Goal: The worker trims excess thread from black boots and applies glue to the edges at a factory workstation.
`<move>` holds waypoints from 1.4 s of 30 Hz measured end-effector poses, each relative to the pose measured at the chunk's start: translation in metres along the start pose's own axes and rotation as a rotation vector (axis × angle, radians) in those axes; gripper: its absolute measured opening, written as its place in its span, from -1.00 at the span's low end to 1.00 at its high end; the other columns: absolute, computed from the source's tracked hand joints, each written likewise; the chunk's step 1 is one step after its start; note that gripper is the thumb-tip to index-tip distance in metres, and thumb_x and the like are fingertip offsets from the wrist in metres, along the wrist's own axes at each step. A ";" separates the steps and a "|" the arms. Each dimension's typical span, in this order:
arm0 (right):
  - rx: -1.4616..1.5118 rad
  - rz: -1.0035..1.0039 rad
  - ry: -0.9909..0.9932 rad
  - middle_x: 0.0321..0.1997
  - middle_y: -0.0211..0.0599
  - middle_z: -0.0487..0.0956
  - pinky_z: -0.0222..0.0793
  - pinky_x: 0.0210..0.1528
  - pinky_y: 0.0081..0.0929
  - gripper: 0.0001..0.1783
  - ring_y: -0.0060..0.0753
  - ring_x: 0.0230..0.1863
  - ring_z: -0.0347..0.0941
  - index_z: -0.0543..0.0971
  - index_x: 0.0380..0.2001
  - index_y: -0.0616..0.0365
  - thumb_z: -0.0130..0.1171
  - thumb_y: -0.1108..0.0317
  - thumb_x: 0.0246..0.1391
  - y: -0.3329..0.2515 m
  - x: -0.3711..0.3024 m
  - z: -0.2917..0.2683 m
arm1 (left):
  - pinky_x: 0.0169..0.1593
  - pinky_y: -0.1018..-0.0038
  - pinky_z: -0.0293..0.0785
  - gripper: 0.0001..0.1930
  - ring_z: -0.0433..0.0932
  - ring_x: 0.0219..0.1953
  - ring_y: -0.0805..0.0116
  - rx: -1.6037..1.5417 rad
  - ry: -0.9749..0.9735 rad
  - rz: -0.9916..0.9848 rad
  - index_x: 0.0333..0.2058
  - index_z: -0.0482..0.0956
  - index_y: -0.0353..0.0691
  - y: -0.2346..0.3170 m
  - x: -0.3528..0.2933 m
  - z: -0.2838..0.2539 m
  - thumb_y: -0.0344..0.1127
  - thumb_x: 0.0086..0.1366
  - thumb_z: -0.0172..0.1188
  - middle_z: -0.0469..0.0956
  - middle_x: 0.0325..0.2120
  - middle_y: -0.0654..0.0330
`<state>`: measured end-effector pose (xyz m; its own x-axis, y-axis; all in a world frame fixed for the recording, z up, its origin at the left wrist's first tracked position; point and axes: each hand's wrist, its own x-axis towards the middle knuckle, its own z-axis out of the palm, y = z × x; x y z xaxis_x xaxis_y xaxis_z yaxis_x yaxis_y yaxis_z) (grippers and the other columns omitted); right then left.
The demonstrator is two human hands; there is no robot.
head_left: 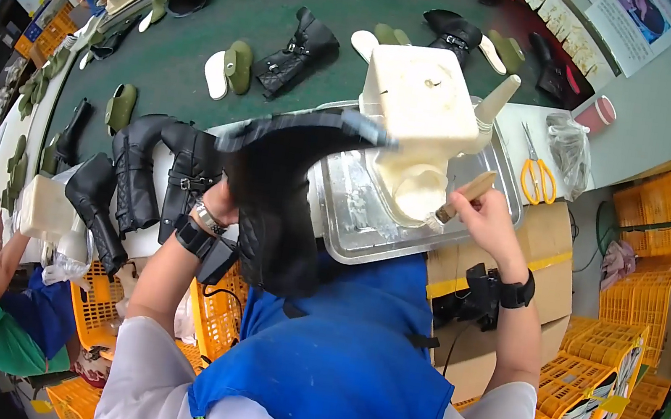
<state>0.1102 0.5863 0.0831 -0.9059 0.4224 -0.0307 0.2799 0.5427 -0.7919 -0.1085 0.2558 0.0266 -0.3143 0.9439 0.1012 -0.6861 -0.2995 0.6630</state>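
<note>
My left hand is closed round a black quilted boot, partly hidden behind it. The boot is held over my lap, its blurred sole side turned up. In my right hand is a brush with a wooden handle. Its bristles are at the rim of the round cup-like mouth of a cream plastic container. That container stands in a clear tray with whitish residue on its bottom.
Several black boots stand left of my left hand. Beyond the tray, a green conveyor belt carries boots, green shoe forms and white insoles. Orange-handled scissors lie right of the tray. Orange crates flank me. A co-worker in green sits at left.
</note>
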 end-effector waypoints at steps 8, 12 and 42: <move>0.594 0.066 0.109 -0.66 -0.51 0.42 0.11 -0.56 -0.79 -0.73 -0.76 -0.63 0.24 0.53 -0.40 0.22 0.00 0.22 0.12 -0.041 0.010 -0.029 | 0.17 0.35 0.16 -0.05 0.22 0.13 0.33 0.093 0.080 -0.196 0.17 0.08 -0.23 -0.044 0.010 -0.009 0.09 -0.12 0.32 0.19 0.13 0.15; 0.618 -0.128 0.009 -0.60 -0.47 0.45 0.16 -0.53 -0.78 -0.74 -0.74 -0.60 0.28 0.53 -0.34 0.24 0.00 0.24 0.12 -0.089 0.011 -0.023 | 0.17 0.37 0.16 -0.01 0.22 0.13 0.35 0.078 -0.110 -0.272 0.17 0.08 -0.24 -0.055 0.019 -0.007 0.10 -0.17 0.34 0.19 0.13 0.16; -0.077 -0.250 -0.320 -0.64 -0.36 0.48 0.19 -0.56 -0.61 -0.78 -0.62 -0.61 0.32 0.51 -0.48 0.30 0.12 0.31 -0.01 -0.126 0.001 -0.035 | 0.06 0.53 0.27 0.02 0.35 -0.04 0.49 0.452 -0.170 -0.395 0.08 0.20 -0.38 -0.025 0.027 0.039 0.15 -0.29 0.42 0.38 -0.05 0.20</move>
<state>0.0849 0.5441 0.2043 -0.9987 0.0302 -0.0413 0.0510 0.6580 -0.7513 -0.0741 0.2946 0.0416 0.0410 0.9915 -0.1233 -0.3716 0.1297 0.9193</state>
